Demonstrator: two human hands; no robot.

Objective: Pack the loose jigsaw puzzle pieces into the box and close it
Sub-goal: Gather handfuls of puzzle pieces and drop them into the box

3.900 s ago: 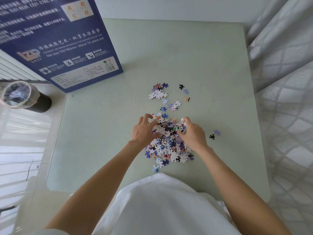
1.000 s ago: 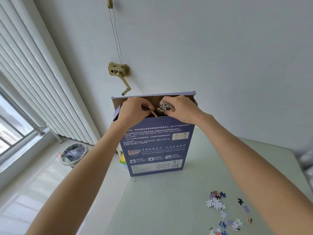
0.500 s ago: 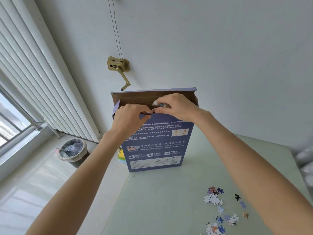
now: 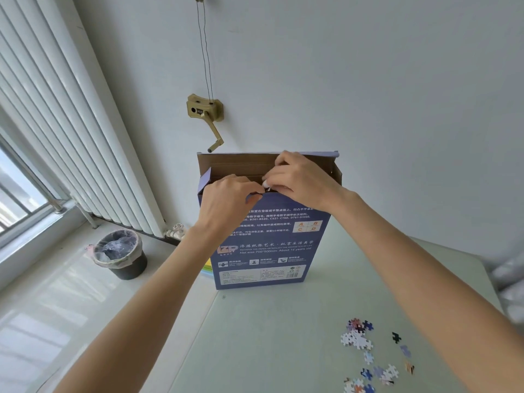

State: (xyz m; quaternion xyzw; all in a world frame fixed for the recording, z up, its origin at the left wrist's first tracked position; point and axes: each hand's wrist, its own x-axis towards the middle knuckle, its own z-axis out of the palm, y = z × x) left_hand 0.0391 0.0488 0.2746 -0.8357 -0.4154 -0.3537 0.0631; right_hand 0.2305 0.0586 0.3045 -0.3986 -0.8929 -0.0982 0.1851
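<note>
Bright daylight from left window (image 4: 17, 194); wide-angle edge distortion.

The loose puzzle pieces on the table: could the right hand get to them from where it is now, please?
Probably yes. The right hand is up at the box opening, and the bare table between box and puzzle pieces holds no obstacle.

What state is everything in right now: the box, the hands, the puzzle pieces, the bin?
Box: upright on the table, top flaps open.
Left hand: grips the box's front top edge.
Right hand: pinches pieces over the opening.
Loose pieces: scattered on the table.
Bin: lined, uncovered.
</note>
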